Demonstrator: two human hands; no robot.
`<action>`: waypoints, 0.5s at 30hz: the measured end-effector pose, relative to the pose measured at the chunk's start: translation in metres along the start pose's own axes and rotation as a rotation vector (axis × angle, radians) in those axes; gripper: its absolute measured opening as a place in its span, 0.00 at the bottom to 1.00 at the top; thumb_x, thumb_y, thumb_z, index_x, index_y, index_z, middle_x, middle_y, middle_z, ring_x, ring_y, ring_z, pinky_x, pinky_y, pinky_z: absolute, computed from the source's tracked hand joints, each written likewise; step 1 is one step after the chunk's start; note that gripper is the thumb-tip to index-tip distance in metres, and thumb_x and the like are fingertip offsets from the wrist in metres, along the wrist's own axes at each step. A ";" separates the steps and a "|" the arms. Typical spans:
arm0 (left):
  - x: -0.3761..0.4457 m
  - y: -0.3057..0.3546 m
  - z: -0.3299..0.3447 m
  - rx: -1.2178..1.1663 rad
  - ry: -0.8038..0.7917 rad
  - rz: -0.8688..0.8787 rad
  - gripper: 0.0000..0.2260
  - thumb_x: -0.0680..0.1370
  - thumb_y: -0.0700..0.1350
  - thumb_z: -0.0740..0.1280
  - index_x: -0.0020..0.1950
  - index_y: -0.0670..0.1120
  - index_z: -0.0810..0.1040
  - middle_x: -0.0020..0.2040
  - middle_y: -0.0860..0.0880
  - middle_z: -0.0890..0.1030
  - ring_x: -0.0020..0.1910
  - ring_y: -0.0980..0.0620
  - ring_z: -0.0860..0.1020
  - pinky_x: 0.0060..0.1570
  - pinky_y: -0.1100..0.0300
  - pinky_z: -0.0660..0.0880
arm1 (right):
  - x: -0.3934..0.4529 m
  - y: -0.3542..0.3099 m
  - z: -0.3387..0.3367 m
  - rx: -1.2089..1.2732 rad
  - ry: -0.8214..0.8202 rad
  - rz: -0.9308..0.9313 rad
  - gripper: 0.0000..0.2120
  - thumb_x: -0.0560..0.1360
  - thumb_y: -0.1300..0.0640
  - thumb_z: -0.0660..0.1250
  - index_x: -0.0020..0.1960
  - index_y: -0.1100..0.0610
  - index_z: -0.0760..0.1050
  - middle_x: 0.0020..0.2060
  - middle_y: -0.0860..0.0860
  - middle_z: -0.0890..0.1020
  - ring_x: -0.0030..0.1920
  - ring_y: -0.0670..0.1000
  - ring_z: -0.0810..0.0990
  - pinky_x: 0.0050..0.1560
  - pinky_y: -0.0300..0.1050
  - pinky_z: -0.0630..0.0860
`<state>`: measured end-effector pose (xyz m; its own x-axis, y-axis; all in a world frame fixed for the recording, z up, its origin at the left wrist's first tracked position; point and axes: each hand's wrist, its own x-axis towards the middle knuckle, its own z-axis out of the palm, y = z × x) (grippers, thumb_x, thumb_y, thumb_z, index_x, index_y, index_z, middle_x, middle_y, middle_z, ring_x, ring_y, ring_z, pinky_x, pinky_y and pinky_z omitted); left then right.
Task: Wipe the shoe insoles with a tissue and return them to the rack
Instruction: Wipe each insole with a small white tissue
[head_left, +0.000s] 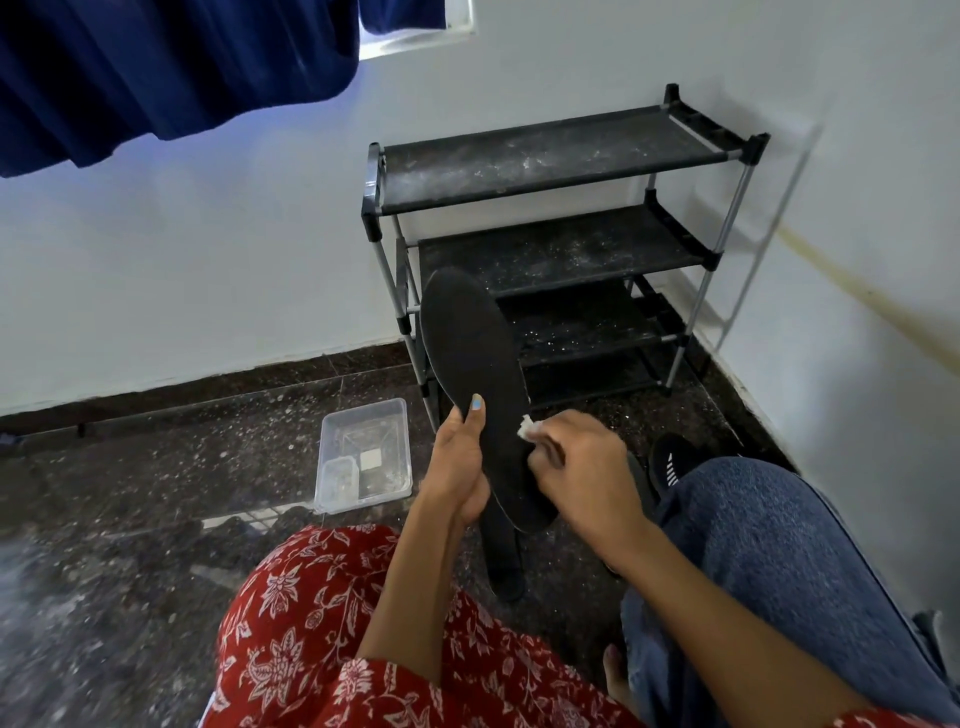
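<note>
Down near the knees, the left hand (460, 467) grips the black insole (478, 384) by its low end, thumb on top, and holds it up at a slant. The right hand (582, 467) is curled round a small white tissue (525, 429) and presses it on the insole's right edge, and a second insole (501, 564) lies on the dark floor (156, 519) just under them. To the left sits a clear plastic box (363, 457), and farther back the black rack (561, 249) stands in the corner by the white wall (208, 234).
</note>
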<state>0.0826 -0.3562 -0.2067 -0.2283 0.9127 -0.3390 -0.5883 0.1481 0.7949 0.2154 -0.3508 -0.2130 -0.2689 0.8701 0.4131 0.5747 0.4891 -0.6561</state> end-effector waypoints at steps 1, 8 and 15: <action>-0.001 0.000 0.000 -0.001 -0.006 -0.003 0.18 0.83 0.46 0.55 0.68 0.39 0.69 0.61 0.37 0.78 0.57 0.41 0.79 0.53 0.53 0.79 | -0.004 -0.005 0.003 0.005 -0.059 -0.045 0.08 0.67 0.64 0.67 0.44 0.58 0.81 0.40 0.51 0.81 0.42 0.49 0.79 0.47 0.45 0.78; 0.000 0.000 -0.002 -0.011 -0.002 0.007 0.18 0.82 0.46 0.55 0.68 0.38 0.69 0.61 0.37 0.78 0.57 0.43 0.79 0.53 0.55 0.79 | 0.001 0.002 0.001 -0.006 0.020 0.036 0.07 0.66 0.65 0.67 0.43 0.60 0.81 0.39 0.52 0.81 0.42 0.53 0.80 0.45 0.47 0.77; 0.001 -0.002 -0.001 0.017 0.000 0.005 0.17 0.82 0.46 0.56 0.67 0.38 0.70 0.58 0.37 0.79 0.52 0.41 0.81 0.50 0.53 0.80 | -0.006 -0.011 0.006 0.045 -0.123 -0.110 0.07 0.68 0.65 0.67 0.44 0.58 0.81 0.40 0.51 0.82 0.43 0.48 0.79 0.50 0.42 0.76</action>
<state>0.0826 -0.3554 -0.2088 -0.2315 0.9134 -0.3349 -0.5736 0.1499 0.8053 0.2057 -0.3615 -0.2122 -0.4228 0.8104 0.4056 0.5022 0.5821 -0.6395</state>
